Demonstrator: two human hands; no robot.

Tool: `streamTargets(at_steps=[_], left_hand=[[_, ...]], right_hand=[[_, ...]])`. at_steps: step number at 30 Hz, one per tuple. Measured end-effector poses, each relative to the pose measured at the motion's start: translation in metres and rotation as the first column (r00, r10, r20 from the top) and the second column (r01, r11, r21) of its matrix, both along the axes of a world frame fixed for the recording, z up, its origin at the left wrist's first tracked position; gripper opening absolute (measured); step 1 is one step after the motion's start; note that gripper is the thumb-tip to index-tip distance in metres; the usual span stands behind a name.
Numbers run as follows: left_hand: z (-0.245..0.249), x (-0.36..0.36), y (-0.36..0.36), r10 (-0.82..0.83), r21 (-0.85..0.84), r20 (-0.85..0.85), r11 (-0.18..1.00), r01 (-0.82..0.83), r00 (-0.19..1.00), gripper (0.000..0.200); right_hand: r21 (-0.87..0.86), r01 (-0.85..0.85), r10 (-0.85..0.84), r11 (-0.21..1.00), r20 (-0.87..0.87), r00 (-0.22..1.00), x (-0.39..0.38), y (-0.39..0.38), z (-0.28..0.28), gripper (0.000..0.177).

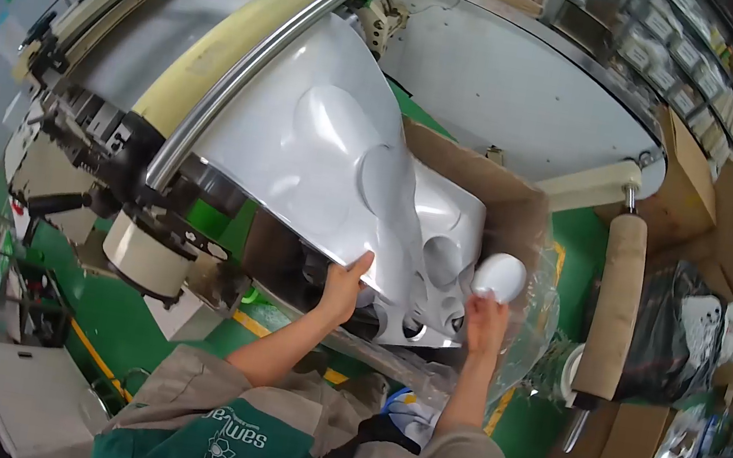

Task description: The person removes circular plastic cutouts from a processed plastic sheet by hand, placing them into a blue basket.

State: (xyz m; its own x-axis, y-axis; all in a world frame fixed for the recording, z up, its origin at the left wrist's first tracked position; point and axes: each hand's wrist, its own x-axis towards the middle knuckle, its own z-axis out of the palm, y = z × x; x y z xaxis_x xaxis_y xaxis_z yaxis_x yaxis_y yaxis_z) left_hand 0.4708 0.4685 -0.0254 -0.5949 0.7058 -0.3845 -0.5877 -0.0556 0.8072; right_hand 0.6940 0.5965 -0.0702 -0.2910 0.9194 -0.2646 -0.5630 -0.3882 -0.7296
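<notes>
The left hand (343, 288) is clamped on the near edge of the white moulded sheet (322, 145), which stretches away beyond it. The right hand (486, 323) holds a white round cup (500, 276) at its fingertips, just beside the sheet. A cardboard box (510, 199) stands behind.

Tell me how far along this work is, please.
Done: the glossy white moulded sheet shows round holes at its lower end. In hand: the left hand grips the sheet's edge; the right hand holds a white round cup. Left: domes higher up look uncut.

Overhanging white sheet (322, 145) above cardboard box (509, 204), padded roller (614, 297) blocking right side
</notes>
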Motion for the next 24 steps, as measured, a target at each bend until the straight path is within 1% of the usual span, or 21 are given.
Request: streamTargets(at_steps=[1, 2, 3, 4, 5, 6, 8, 9, 10, 11, 12, 14, 15, 16, 17, 19, 20, 21, 22, 23, 24], left_hand=[[-0.004, 0.007, -0.002, -0.05, -0.025, -0.017, 0.998, 0.049, 0.999, 0.031], [-0.008, 0.017, -0.002, -0.026, 0.004, 0.025, 1.0, 0.026, 0.999, 0.032], [-0.016, 0.021, -0.006, -0.095, 0.053, 0.026, 0.994, 0.094, 0.995, 0.033], [-0.023, 0.024, -0.006, -0.167, 0.104, 0.023, 0.981, 0.163, 0.986, 0.033], [-0.025, 0.024, -0.004, -0.147, 0.088, 0.047, 0.986, 0.143, 0.988, 0.035], [0.003, 0.026, 0.0, -0.07, 0.081, 0.14, 0.995, 0.059, 0.988, 0.038], [0.022, 0.017, -0.002, -0.048, 0.029, 0.119, 0.999, 0.044, 0.992, 0.039], [0.022, 0.007, -0.001, 0.1, 0.03, 0.031, 0.994, -0.101, 0.995, 0.041], [0.022, -0.004, 0.002, 0.247, 0.038, -0.054, 0.969, -0.245, 0.967, 0.043], [0.032, -0.015, 0.005, 0.303, 0.101, -0.065, 0.95, -0.296, 0.951, 0.04], [0.04, -0.023, 0.008, 0.358, 0.167, -0.078, 0.925, -0.342, 0.93, 0.036], [0.042, -0.025, 0.011, 0.383, 0.167, -0.095, 0.916, -0.364, 0.919, 0.03], [0.044, -0.024, 0.012, 0.377, 0.159, -0.116, 0.92, -0.358, 0.919, 0.028], [0.045, -0.021, 0.009, 0.366, 0.143, -0.138, 0.927, -0.347, 0.92, 0.027], [0.037, -0.022, 0.006, 0.353, 0.133, -0.169, 0.933, -0.333, 0.92, 0.024], [0.023, -0.017, 0.002, 0.208, 0.053, -0.144, 0.978, -0.202, 0.968, 0.024], [0.019, -0.013, 0.0, 0.136, 0.014, -0.124, 0.991, -0.135, 0.983, 0.024], [0.033, -0.003, 0.0, 0.057, 0.078, -0.052, 0.996, -0.053, 0.997, 0.028], [0.041, 0.004, 0.004, 0.109, 0.087, -0.01, 0.99, -0.108, 0.994, 0.036], [0.042, 0.001, 0.004, 0.131, 0.074, 0.044, 0.988, -0.134, 0.99, 0.038], [0.043, -0.002, 0.004, 0.157, 0.065, 0.102, 0.984, -0.164, 0.982, 0.041]], right_hand=[[0.146, -0.27, 0.24, 0.952, 0.195, 0.951, -0.019, 0.003, 0.037, 0.032], [0.239, -0.528, 0.415, 0.815, 0.395, 0.82, -0.047, 0.008, 0.063, 0.031], [0.3, -0.682, 0.519, 0.667, 0.471, 0.714, -0.073, 0.012, 0.07, 0.035], [0.344, -0.803, 0.586, 0.487, 0.553, 0.592, -0.089, 0.02, 0.076, 0.039], [0.194, -0.903, 0.7, 0.384, 0.577, 0.421, -0.098, 0.034, 0.059, 0.039], [0.132, -0.899, 0.7, 0.416, 0.585, 0.41, -0.096, 0.04, 0.06, 0.033], [0.1, -0.824, 0.665, 0.558, 0.54, 0.516, -0.072, 0.05, 0.022, 0.029], [0.052, -0.737, 0.658, 0.674, 0.411, 0.631, -0.055, 0.05, 0.011, 0.028], [-0.023, -0.641, 0.62, 0.767, 0.28, 0.732, -0.036, 0.05, -0.001, 0.028], [-0.153, -0.518, 0.533, 0.842, 0.082, 0.842, -0.013, 0.057, -0.032, 0.026], [-0.304, -0.399, 0.388, 0.865, -0.1, 0.916, -0.01, 0.058, -0.028, 0.023], [-0.19, -0.277, 0.23, 0.942, -0.235, 0.944, -0.008, 0.065, -0.022, 0.024], [-0.09, -0.327, 0.322, 0.941, -0.068, 0.944, -0.026, 0.06, 0.01, 0.031], [0.021, -0.462, 0.461, 0.886, 0.057, 0.886, -0.049, 0.054, 0.048, 0.033], [0.123, -0.663, 0.591, 0.738, 0.356, 0.724, -0.066, 0.057, 0.061, 0.034], [0.344, -0.739, 0.633, 0.579, 0.381, 0.674, -0.11, 0.048, 0.098, 0.034], [0.341, -0.781, 0.669, 0.523, 0.404, 0.624, -0.122, 0.049, 0.093, 0.034], [0.338, -0.818, 0.699, 0.465, 0.426, 0.574, -0.135, 0.05, 0.081, 0.034], [0.333, -0.849, 0.723, 0.409, 0.449, 0.525, -0.142, 0.049, 0.081, 0.034], [0.282, -0.852, 0.742, 0.442, 0.419, 0.524, -0.128, 0.049, 0.082, 0.035], [0.222, -0.845, 0.75, 0.486, 0.391, 0.534, -0.114, 0.05, 0.06, 0.036]])
